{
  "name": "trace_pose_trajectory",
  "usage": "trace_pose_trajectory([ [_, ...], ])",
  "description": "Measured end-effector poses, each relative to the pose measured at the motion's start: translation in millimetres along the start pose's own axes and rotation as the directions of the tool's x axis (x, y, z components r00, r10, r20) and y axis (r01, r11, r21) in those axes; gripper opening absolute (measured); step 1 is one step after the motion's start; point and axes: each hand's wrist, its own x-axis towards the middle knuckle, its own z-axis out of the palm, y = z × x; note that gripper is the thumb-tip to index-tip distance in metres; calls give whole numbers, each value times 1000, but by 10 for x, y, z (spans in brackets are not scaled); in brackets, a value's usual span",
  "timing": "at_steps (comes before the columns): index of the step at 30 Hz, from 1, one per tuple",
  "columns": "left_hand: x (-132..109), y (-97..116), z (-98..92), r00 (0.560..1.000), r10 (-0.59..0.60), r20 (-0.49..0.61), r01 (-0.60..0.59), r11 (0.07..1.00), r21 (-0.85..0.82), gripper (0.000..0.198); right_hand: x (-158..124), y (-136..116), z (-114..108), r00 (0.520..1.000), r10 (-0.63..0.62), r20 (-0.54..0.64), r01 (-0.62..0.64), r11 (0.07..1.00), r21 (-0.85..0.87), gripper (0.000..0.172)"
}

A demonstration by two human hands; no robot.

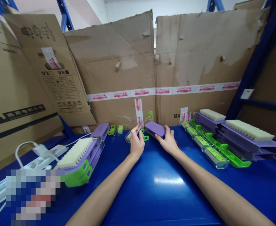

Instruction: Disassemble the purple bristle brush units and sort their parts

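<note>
My right hand point(169, 140) grips the right end of a purple block point(155, 128) near the back of the blue table. Just left of it, my left hand point(137, 142) is raised with its thumb and index finger brought together; a thin coiled spring point(142, 124) seems to rise from the fingertips. Beyond the spring a small green piece point(150, 115) shows against the cardboard. A green bracket point(145, 135) and a clear case point(128, 137) lie beside my left hand, partly hidden by it.
Purple housings with white bristles point(75, 153) stand at the left, near a white power strip point(43, 160) with cables. More bristled purple housings point(250, 130), green brackets point(232, 157) and clear cases point(215, 156) line the right. Cardboard point(119, 72) walls the back of the blue table point(152, 201).
</note>
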Motion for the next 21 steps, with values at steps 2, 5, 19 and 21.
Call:
trace_pose_trajectory([
  [2,-17,-7,14,999,32,36,-32,999,-5,20,4,46,20,998,-45,41,48,996,-76,71],
  [5,-11,-5,25,999,24,28,-23,999,-42,20,10,51,20,991,-121,60,128,983,-135,70],
  [19,154,-60,27,733,-631,254,625,477,-618,12,87,-43,-129,937,-349,25,349,937,-10,50],
  [21,156,-64,22,720,-638,273,640,458,-617,12,83,-58,-147,924,-377,65,376,926,26,47],
])
